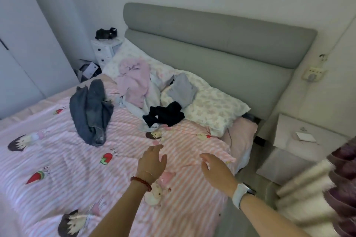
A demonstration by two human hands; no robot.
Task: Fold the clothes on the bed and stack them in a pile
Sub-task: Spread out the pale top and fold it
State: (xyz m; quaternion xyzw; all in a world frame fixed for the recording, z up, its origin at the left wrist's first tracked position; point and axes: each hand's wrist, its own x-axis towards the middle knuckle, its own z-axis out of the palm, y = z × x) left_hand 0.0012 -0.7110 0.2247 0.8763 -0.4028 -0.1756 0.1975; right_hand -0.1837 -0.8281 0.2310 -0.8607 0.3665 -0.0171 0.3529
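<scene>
Both hands (152, 161) empty above bed (57, 169)

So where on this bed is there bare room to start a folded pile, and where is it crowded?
Free: the striped bedspread between the dark grey garment and the left hand, and the near-left stretch below it. Crowded: near the pillows, where the pink garment, light grey garment and black garment lie heaped. Both hands, right hand included, hover empty.
</scene>
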